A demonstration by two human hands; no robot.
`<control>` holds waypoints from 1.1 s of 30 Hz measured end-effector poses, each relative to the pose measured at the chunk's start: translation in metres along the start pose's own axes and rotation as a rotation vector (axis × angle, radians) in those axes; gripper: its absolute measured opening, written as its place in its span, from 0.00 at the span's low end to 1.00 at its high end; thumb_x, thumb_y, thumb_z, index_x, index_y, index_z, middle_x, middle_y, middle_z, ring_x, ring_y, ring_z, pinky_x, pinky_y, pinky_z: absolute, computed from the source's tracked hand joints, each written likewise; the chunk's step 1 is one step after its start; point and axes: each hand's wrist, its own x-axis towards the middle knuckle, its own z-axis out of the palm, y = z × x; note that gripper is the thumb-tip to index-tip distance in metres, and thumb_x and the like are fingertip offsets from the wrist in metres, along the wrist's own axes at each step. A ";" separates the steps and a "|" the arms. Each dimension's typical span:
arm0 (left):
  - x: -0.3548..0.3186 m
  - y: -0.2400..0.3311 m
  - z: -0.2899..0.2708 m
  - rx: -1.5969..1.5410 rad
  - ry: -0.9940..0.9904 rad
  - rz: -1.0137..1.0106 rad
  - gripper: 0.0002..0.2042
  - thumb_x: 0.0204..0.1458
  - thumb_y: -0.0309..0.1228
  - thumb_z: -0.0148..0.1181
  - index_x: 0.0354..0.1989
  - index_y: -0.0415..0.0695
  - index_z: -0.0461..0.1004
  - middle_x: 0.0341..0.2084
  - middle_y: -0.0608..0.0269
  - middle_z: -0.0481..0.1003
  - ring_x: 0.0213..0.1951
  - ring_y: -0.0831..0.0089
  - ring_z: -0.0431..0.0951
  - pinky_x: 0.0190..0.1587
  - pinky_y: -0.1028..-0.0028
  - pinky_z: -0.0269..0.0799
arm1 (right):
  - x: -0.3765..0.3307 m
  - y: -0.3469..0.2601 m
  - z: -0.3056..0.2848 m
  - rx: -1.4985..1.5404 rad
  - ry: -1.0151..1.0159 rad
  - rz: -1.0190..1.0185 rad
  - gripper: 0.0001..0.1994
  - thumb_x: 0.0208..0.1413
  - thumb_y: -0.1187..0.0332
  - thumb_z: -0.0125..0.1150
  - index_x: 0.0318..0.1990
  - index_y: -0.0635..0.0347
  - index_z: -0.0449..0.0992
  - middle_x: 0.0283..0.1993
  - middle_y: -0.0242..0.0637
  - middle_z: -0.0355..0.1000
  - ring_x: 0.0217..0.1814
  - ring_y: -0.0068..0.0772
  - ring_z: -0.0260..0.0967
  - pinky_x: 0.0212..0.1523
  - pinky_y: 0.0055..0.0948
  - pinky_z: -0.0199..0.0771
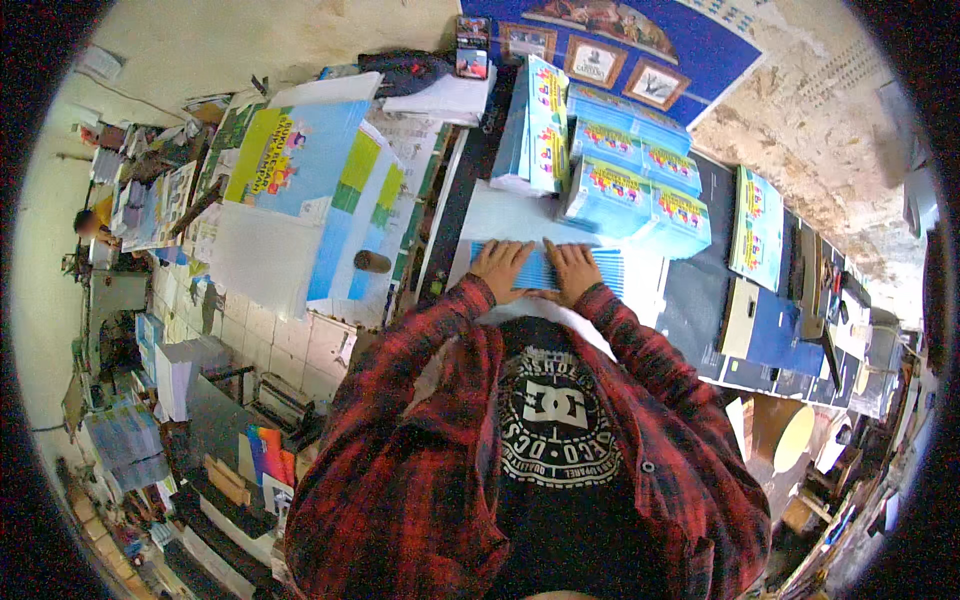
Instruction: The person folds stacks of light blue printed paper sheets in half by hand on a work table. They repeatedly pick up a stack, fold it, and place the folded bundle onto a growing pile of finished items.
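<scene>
Fanned blue booklets lie in front of me on a pale sheet, their overlapped edges showing as fine stripes. My left hand rests across their left part, fingers stretched over the top and thumb toward the near edge. Beside it, my right hand grips the middle in the same manner. Part of the booklets is hidden under both hands. Just beyond stand piles of blue, yellow and green printed booklets, with a taller leaning pile at their left.
Large printed sheets and a brown cylinder cover the left table. A phone leans against the wall. To the right are another booklet pile, a blue folder and a dark long tool. Another person is far left.
</scene>
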 end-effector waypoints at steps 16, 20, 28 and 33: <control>0.007 -0.011 0.008 -0.311 0.029 -0.009 0.23 0.46 0.43 0.60 0.47 0.42 0.69 0.42 0.56 0.71 0.46 0.59 0.70 0.51 0.62 0.63 | -0.018 0.043 0.024 0.061 0.028 -0.019 0.19 0.52 0.50 0.52 0.43 0.54 0.69 0.43 0.36 0.70 0.48 0.38 0.66 0.52 0.40 0.57; -0.004 0.000 0.009 -0.051 0.002 0.006 0.30 0.45 0.49 0.58 0.52 0.42 0.64 0.46 0.57 0.69 0.48 0.61 0.68 0.53 0.61 0.60 | -0.025 0.026 0.010 -0.021 -0.005 0.001 0.26 0.48 0.48 0.56 0.49 0.57 0.67 0.48 0.38 0.66 0.53 0.39 0.62 0.55 0.43 0.56; -0.007 -0.005 0.027 -0.037 -0.020 -0.008 0.28 0.47 0.54 0.53 0.48 0.43 0.67 0.41 0.60 0.71 0.45 0.65 0.69 0.50 0.63 0.61 | -0.023 0.034 0.024 0.097 -0.092 -0.036 0.21 0.53 0.48 0.52 0.43 0.57 0.68 0.44 0.40 0.71 0.49 0.39 0.67 0.51 0.42 0.58; -0.011 -0.007 0.026 -0.046 -0.063 0.044 0.23 0.50 0.50 0.52 0.46 0.45 0.69 0.38 0.62 0.72 0.43 0.65 0.70 0.45 0.65 0.62 | -0.029 0.036 0.019 0.066 -0.087 -0.016 0.21 0.51 0.48 0.54 0.42 0.55 0.69 0.41 0.39 0.72 0.47 0.38 0.68 0.52 0.44 0.58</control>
